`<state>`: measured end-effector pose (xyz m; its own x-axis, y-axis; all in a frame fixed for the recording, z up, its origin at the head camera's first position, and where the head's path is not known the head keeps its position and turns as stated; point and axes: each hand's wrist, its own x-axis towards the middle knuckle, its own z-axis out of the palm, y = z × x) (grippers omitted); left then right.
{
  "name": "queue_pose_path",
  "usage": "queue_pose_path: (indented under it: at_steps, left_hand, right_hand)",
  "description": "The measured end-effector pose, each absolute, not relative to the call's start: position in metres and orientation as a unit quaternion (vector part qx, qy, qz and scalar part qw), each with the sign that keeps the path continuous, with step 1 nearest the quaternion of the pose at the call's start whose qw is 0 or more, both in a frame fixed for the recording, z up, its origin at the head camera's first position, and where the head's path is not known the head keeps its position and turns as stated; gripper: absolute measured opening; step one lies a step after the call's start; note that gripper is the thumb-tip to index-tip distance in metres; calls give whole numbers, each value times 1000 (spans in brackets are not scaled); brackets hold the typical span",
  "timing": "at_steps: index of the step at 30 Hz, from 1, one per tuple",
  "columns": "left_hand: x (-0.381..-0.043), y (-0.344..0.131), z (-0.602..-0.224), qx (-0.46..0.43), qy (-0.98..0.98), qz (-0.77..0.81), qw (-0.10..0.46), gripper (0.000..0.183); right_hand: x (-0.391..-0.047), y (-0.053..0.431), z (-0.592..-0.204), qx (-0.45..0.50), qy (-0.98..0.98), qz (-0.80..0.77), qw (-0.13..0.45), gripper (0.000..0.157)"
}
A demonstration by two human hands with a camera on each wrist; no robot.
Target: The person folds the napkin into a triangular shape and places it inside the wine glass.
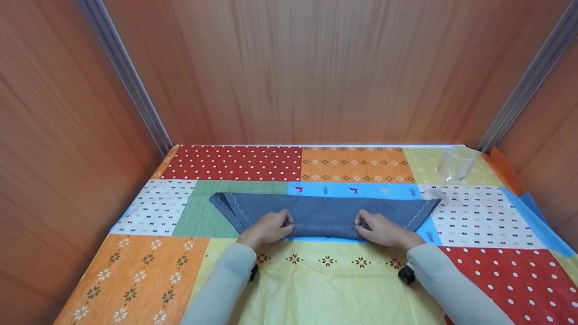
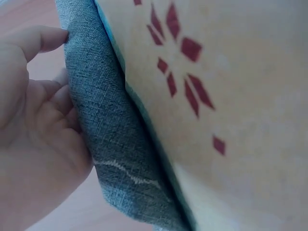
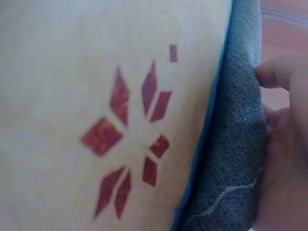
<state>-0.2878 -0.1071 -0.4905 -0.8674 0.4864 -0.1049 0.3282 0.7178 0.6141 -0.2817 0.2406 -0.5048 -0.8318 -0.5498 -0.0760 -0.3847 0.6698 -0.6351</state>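
Note:
A dark grey cloth [image 1: 323,210], perhaps a towel, lies folded into a wide band with pointed ends and pale zigzag stitching near both ends. My left hand [image 1: 273,227] pinches its near edge left of the middle. On the same edge, right of the middle, my right hand [image 1: 379,229] does likewise with curled fingers. The left wrist view has the thumb against the rounded fold of the cloth [image 2: 96,86], other fingers curled behind it. The right wrist view gives a matching look at the cloth [image 3: 236,130], with some fingers hidden.
A clear stemmed glass [image 1: 456,164] stands at the back right, its foot close to the cloth's right tip. A patchwork-print tablecloth [image 1: 338,284] covers the table. Wooden panels [image 1: 316,72] with metal corner posts rise behind and at both sides.

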Motion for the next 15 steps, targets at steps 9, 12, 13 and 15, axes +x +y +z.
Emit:
queue_pose_path:
  at_steps: [9,12,13,15]
  left_hand:
    - [-298,-105,-493,236,917,298,121,6]
    - [-300,-103,-492,235,922,284,118,4]
    - [-300,-103,-492,235,924,279,117,4]
    - [-300,-103,-491,234,926,274,115,4]
  right_hand:
    - [-286,243,-509,-258,911,-303,108,9]
    - [-288,244,-510,-277,915,-283,77,8]
    - [-289,245,-510,-284,916,-275,68,8]
    - [-288,245,-509,-296,916,-265,56,7]
